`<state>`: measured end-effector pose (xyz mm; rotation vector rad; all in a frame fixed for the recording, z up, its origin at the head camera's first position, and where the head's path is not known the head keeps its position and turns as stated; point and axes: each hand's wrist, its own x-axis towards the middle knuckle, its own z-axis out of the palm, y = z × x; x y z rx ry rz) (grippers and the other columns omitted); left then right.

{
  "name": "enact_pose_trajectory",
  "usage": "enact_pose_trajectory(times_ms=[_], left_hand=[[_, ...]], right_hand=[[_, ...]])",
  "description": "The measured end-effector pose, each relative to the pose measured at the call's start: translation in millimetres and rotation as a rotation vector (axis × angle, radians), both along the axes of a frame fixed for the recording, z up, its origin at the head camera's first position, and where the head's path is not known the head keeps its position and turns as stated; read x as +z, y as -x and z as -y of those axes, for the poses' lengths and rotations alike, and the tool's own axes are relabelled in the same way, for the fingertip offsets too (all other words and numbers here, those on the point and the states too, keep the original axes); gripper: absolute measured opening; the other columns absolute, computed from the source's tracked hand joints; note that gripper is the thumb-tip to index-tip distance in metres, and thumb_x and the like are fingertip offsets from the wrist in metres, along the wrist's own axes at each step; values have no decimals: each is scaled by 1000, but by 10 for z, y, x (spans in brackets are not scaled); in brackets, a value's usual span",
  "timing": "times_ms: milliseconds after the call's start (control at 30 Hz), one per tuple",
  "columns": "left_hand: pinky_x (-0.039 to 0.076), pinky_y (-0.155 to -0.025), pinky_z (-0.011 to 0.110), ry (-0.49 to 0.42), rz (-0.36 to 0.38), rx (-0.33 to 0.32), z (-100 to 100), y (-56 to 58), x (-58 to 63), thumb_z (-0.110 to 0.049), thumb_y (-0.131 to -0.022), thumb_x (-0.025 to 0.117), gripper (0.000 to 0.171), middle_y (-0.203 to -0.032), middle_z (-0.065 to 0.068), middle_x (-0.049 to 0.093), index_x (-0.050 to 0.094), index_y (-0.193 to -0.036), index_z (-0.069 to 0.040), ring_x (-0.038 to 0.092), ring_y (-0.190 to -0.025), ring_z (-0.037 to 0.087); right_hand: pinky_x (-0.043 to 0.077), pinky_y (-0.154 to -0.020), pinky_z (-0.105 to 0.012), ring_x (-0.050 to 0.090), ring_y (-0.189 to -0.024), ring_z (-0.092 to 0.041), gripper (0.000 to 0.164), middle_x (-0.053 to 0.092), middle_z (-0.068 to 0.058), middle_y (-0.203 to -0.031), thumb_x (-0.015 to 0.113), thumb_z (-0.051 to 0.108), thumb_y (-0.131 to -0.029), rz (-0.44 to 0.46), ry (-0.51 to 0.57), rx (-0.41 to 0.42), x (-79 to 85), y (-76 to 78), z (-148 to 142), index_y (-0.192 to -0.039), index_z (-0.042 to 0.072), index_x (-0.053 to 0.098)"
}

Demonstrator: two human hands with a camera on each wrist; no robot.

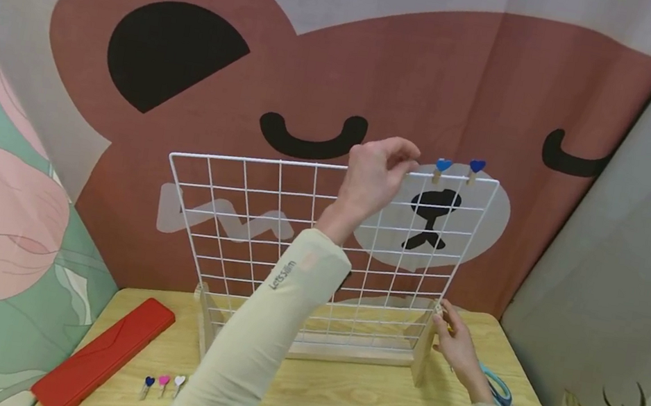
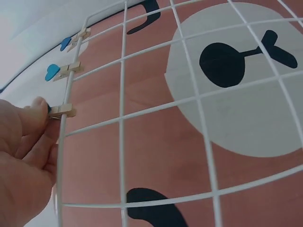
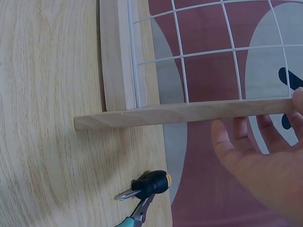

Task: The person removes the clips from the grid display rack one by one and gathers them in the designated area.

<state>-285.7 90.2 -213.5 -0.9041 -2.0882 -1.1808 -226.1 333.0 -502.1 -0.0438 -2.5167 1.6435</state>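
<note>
A white wire grid (image 1: 295,193) stands upright in a wooden stand (image 1: 422,351). At its top wire my left hand (image 1: 373,171) pinches a small wooden clothespin (image 2: 62,110) between thumb and fingers; the clothespin sits across the wire, its coloured tip mostly hidden by the thumb. Farther right along that wire are a clothespin with a light blue heart (image 1: 443,165) and one with a dark blue heart (image 1: 478,165). My right hand (image 1: 457,342) holds the upper part of the stand's right post (image 3: 199,112), thumb at its end and fingers along the outer side.
Three heart clothespins, dark blue (image 1: 149,382), pink (image 1: 164,382) and white (image 1: 179,382), lie in a row on the table. Left of them is a long red case (image 1: 103,356). Blue-handled scissors (image 1: 496,386) and a stubby black screwdriver (image 3: 151,183) lie right of the stand.
</note>
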Motion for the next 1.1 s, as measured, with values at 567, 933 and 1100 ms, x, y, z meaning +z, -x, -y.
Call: enact_pose_trajectory(times_ms=[567, 933, 1100], left_hand=[[48, -70, 9, -263, -128, 17, -102, 20, -111, -1, -84, 72, 3, -83, 6, 74, 71, -86, -2, 70, -77, 9], [47, -69, 10, -185, -10, 13, -5, -11, -21, -8, -84, 73, 12, -87, 3, 74, 72, -96, -5, 69, -78, 6], [47, -68, 12, -119, 15, -19, 49, 0, 8, -9, -84, 74, 13, -89, 3, 74, 72, -96, -5, 68, -78, 6]], right_hand=[[52, -81, -52, 36, -127, -51, 54, 30, -35, -143, 36, 22, -106, 12, 8, -4, 56, -34, 1, -151, 0, 17], [51, -81, -54, 37, -125, -52, 54, 28, -37, -144, 37, 22, -105, -22, 6, 6, 60, -38, 32, -151, -1, 19], [52, -81, -54, 38, -125, -51, 54, 28, -37, -144, 38, 21, -105, -24, 11, 1, 54, -29, 36, -150, -2, 19]])
